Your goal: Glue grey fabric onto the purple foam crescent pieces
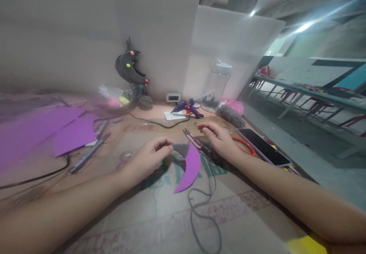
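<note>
My left hand [154, 153] is closed, with thumb and forefinger pinching one end of a purple foam crescent [193, 168]. Grey yarn [182, 149] covers the crescent's upper part near my fingers; its lower tip is bare purple. Beside the crescent lies a pair of thread snips [193, 139], blades pointing away from me. My right hand [219, 139] rests just right of the snips, fingers loosely stretched and apart from the thumb, with nothing visible in them. A loose length of grey yarn [204, 216] trails in loops over the cardboard toward me.
A blue glue gun [187, 107] lies at the back by a small clock [173, 97] and a lidded jar [219, 84]. Red-handled scissors [245, 145] and a phone [264, 147] are at right. Purple foam sheets [76, 134] and a pen [88, 155] lie left; a dark crescent decoration [127, 69] stands behind.
</note>
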Tool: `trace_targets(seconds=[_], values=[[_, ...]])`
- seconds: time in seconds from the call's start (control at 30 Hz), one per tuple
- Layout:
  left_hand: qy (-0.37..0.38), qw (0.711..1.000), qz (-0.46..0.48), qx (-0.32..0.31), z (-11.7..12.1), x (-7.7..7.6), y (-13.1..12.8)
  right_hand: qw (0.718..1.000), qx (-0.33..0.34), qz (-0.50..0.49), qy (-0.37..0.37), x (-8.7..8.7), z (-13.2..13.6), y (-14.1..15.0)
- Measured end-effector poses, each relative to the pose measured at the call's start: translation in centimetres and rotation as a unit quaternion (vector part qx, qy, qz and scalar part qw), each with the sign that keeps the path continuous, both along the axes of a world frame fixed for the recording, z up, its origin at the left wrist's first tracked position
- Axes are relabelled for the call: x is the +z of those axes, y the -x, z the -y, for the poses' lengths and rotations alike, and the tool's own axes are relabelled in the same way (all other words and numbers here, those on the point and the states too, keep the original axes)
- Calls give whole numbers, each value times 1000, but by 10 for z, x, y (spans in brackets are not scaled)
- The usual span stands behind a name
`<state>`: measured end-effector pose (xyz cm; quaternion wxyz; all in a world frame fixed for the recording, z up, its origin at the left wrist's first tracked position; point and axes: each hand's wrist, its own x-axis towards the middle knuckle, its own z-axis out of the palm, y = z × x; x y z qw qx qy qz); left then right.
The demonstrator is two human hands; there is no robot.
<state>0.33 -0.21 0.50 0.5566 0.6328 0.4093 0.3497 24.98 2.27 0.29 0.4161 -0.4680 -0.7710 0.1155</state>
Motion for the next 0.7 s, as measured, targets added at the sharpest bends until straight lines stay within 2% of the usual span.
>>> trace_targets(seconds=[0.23,0.43,0.57,0.7], values=[[-29,999,10,37,-2,1,1,998,38,-21,55,6,28,19],[-60,997,14,56,-6,-3,0,989,118,61,65,3,35,24],[-53,996,27,66,-11,-10,-3,989,108,59,87,-1,32,22],[-70,993,4,99,-15,-12,-3,993,103,28,45,-2,33,22]])
